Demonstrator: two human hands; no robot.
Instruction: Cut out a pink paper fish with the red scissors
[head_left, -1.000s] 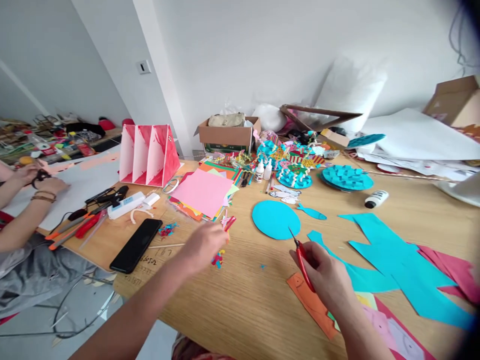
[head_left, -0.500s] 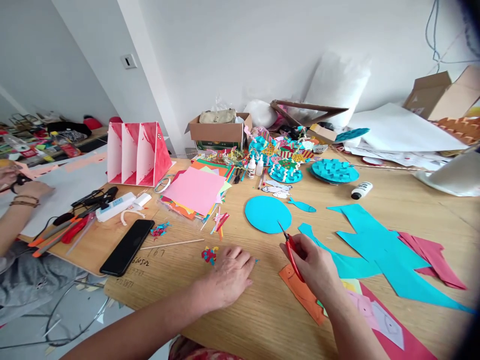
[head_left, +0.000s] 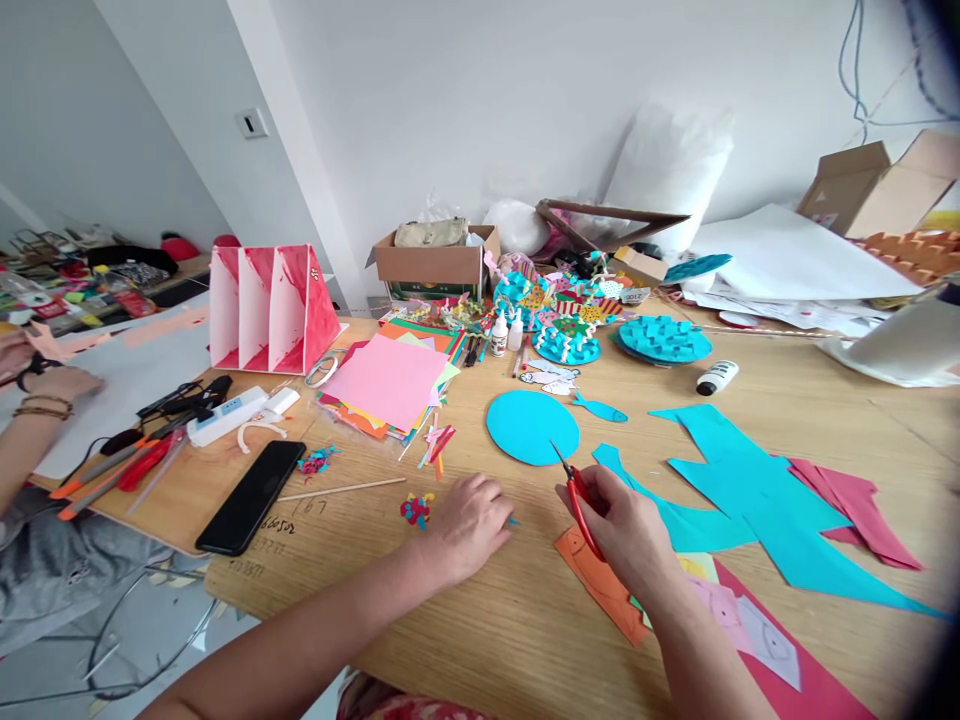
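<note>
My right hand point(head_left: 628, 528) is closed round small red scissors point(head_left: 576, 488), their tips pointing up-left toward a blue paper circle point(head_left: 532, 427). My left hand point(head_left: 471, 520) rests on the wooden table point(head_left: 480, 620) with its fingertips pinched over a tiny blue scrap by its right edge; what they grip is too small to name. A little clump of coloured paper bits point(head_left: 415, 509) lies just left of that hand. An orange paper piece point(head_left: 600, 585) lies under my right wrist.
Blue offcuts point(head_left: 750, 490), a paper fish point(head_left: 598, 408), a coloured paper stack point(head_left: 386, 383), a black phone point(head_left: 250, 496), glue bottles point(head_left: 498, 336), a pink-red folded stand point(head_left: 270, 308) and boxes lie around. Another person's hands point(head_left: 37, 385) work at the far left.
My left hand drew back from the paper strips by the stack and settled on the table near the scissors. The right hand with the scissors barely shifted. The camera tilted slightly.
</note>
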